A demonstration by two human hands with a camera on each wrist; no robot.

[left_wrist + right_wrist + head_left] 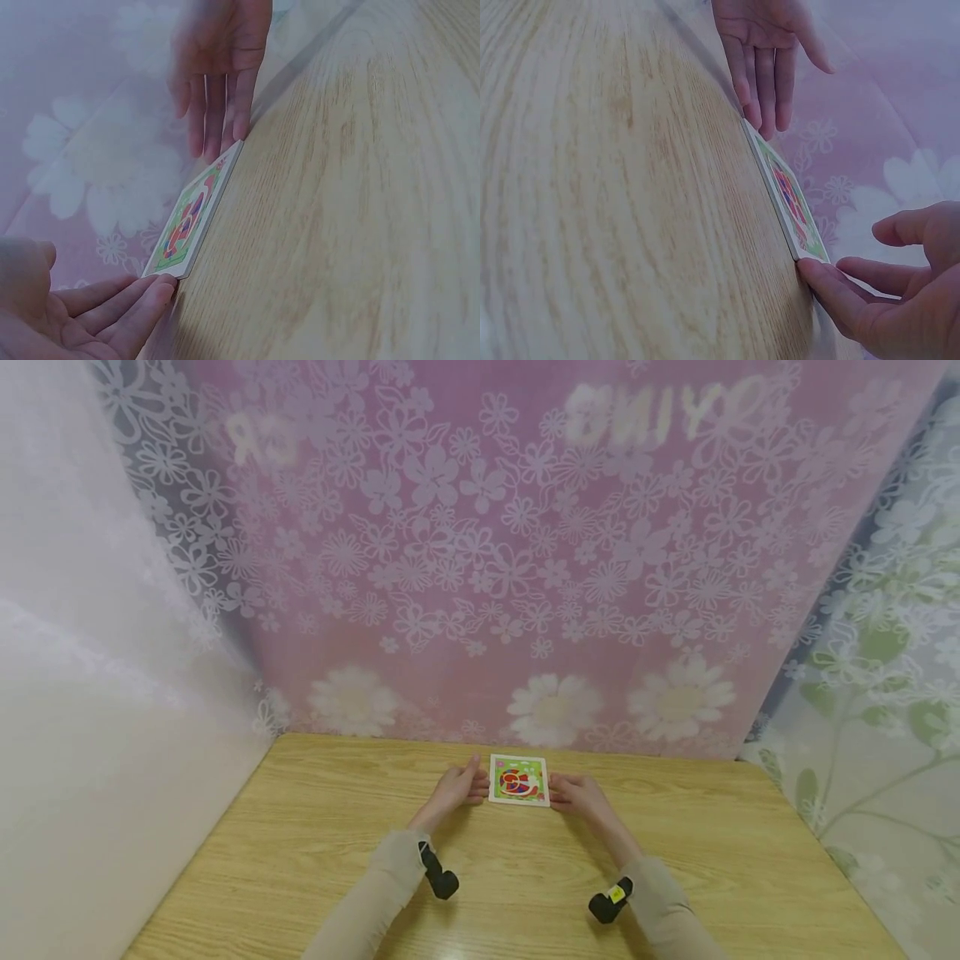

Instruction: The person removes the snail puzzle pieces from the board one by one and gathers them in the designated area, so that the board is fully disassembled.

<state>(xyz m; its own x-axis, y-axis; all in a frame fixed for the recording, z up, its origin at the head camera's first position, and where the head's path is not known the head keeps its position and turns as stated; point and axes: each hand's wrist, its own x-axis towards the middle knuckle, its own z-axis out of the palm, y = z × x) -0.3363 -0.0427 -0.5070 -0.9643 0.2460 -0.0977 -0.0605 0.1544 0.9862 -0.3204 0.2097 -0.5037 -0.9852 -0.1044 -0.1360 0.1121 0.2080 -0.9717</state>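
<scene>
A square puzzle board point(519, 780) with a white border, a green picture area and a red and blue snail lies flat on the wooden table. At its left edge the left hand point(462, 784) touches it with straight fingers, palm turned inward. The right hand point(577, 796) does the same at the right edge. In the left wrist view, the left fingertips point(160, 285) meet the near corner of the board point(177, 241). The right wrist view has the right fingertips point(808, 267) against the other edge. Neither thumb presses on the board.
The wooden table point(517, 877) extends toward the person. Behind it hangs a pink flowered curtain point(480, 568), close to the board. Pale curtains point(97, 693) flank the left side, and a leaf-patterned one point(885, 727) the right. Black wrist cameras point(442, 881) sit on both sleeves.
</scene>
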